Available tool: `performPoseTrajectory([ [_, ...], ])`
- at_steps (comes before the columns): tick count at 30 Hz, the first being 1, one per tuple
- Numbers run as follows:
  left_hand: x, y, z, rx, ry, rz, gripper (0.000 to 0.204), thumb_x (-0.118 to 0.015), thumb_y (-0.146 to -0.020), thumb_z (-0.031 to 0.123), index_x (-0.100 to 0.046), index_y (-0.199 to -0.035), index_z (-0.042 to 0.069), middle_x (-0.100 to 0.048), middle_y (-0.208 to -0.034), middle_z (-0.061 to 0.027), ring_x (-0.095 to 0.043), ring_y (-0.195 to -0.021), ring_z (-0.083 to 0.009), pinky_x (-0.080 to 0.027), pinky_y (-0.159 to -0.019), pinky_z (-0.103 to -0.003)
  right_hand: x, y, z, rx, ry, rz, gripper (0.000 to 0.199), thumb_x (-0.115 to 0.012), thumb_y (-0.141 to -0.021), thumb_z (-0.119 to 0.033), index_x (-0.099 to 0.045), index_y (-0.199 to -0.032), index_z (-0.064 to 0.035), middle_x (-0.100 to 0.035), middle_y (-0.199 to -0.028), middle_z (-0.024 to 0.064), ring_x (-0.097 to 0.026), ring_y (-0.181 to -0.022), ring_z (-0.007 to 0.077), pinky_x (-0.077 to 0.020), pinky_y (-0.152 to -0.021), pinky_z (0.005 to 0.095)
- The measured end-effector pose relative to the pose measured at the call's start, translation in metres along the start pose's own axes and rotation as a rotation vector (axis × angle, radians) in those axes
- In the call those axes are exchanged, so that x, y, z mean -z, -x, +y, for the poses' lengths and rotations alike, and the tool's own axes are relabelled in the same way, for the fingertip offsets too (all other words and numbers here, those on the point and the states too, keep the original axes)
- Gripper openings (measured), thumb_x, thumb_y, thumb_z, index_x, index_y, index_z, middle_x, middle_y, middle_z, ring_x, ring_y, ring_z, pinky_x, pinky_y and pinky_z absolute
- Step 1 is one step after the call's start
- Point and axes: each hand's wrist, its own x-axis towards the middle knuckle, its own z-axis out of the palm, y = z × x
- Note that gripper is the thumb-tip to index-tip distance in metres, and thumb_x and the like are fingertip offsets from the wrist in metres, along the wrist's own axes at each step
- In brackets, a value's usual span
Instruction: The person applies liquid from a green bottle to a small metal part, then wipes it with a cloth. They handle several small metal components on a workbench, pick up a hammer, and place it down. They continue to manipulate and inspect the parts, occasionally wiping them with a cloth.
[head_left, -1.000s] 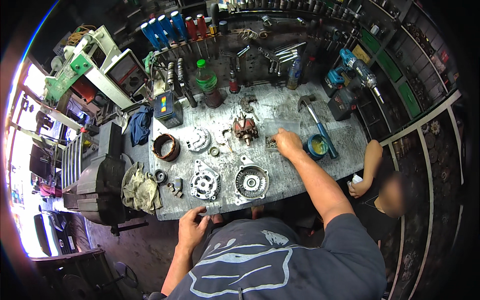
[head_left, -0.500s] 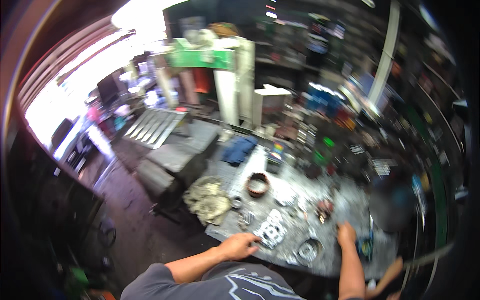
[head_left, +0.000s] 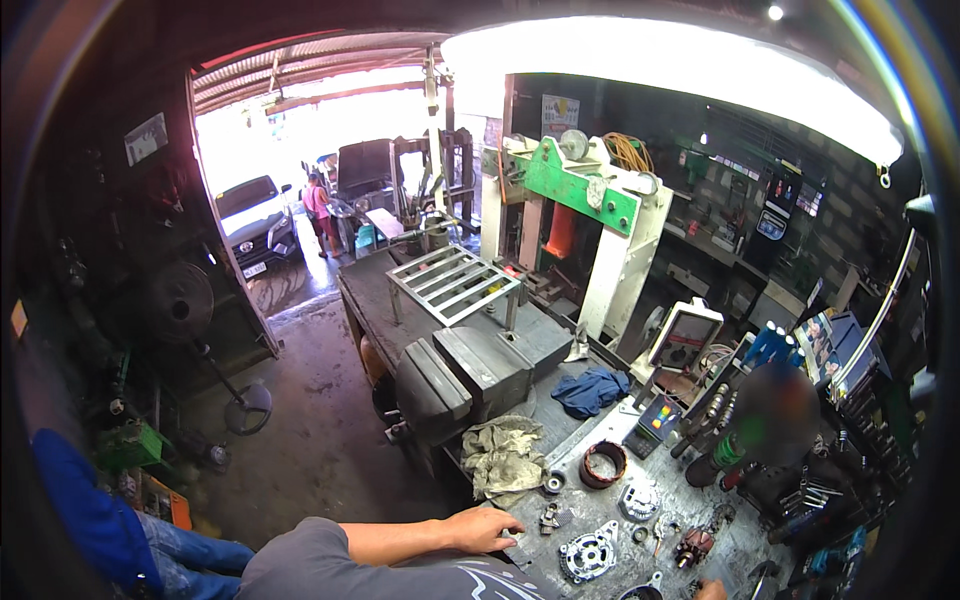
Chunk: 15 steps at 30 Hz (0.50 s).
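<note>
My left hand [head_left: 485, 530] rests at the near edge of the metal workbench [head_left: 556, 432]; its fingers are stretched forward, apart, with nothing in them. Closest to it lie a small metal part [head_left: 553, 517] and a silver alternator housing [head_left: 588, 553] with cut-out openings. At the lower rim only a little of my right hand [head_left: 711, 590] shows; its fingers are hidden. Above it lies a copper-coloured rotor [head_left: 697, 545]. Further back are a wound stator ring [head_left: 604, 465], a second silver housing [head_left: 638, 501] and a small round pulley-like part [head_left: 554, 483].
A crumpled cream rag [head_left: 503, 458] and blue cloth [head_left: 590, 393] lie near a large bench vise [head_left: 470, 375]. Behind stand a slatted metal rack [head_left: 452, 285] and a green-and-white press [head_left: 575, 185]. A person in blue [head_left: 95, 510] is at lower left; another [head_left: 318, 205] stands near a car [head_left: 250, 225].
My view has swung left and up, so the bench sits lower right and my right hand is mostly out of view. My left hand stays by the bench edge.
</note>
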Motion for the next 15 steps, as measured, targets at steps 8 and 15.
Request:
performPoseTrajectory([
  [8, -0.030, -0.014, 0.021, 0.002, 0.037, 0.009, 0.045, -0.069, -0.105, 0.033, -0.069, -0.143, 0.009, -0.076, -0.126, -0.0168, -0.075, -0.109, -0.0356, -0.059, -0.097, -0.047, 0.009, 0.012, -0.003, 0.022, 0.000, 0.031, 0.030, -0.075, -0.096, -0.024, -0.080, -0.118, -0.0039, -0.077, -0.116, 0.0273, -0.073, -0.109, 0.0488, -0.0590, -0.095, 0.0561],
  [15, -0.078, -0.060, 0.092, -0.161, 0.114, -0.088, 0.045, -0.071, -0.104, 0.029, -0.068, -0.143, 0.007, -0.076, -0.126, -0.0189, -0.074, -0.112, -0.0389, -0.058, -0.097, -0.049, 0.026, 0.033, -0.001, 0.058, -0.126, 0.120, 0.040, -0.077, -0.098, -0.036, -0.078, -0.124, -0.0053, -0.072, -0.125, 0.0294, -0.069, -0.115, 0.0493, -0.0556, -0.103, 0.0544],
])
